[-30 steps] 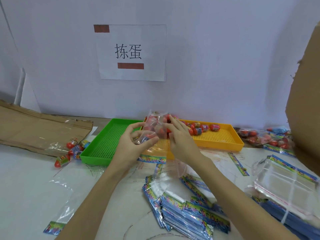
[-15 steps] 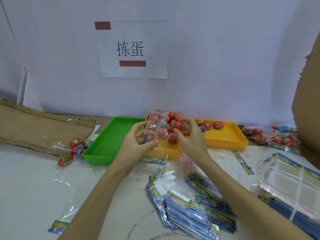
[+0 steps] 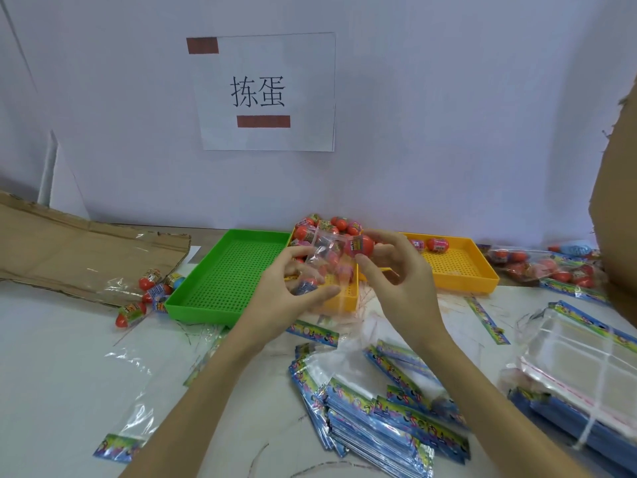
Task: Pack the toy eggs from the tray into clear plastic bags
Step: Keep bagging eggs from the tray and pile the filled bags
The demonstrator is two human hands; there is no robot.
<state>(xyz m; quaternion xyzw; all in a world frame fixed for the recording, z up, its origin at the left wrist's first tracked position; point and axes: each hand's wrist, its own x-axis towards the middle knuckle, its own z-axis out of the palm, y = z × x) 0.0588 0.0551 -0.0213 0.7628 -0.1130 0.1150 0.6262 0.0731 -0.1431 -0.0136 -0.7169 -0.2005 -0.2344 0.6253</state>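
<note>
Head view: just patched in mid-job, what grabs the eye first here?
Centre frame, the left hand holds a clear bag with eggs in it, while the right hand pinches a red egg at its mouth. Behind them sit a green tray and a yellow tray holding more eggs. A paper sign hangs on the wall above.

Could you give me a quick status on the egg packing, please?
Left hand holds clear bag, eggs already inside. Right hand pinches toy egg at bag mouth. More eggs wait in yellow tray. Nothing in the way.
</note>
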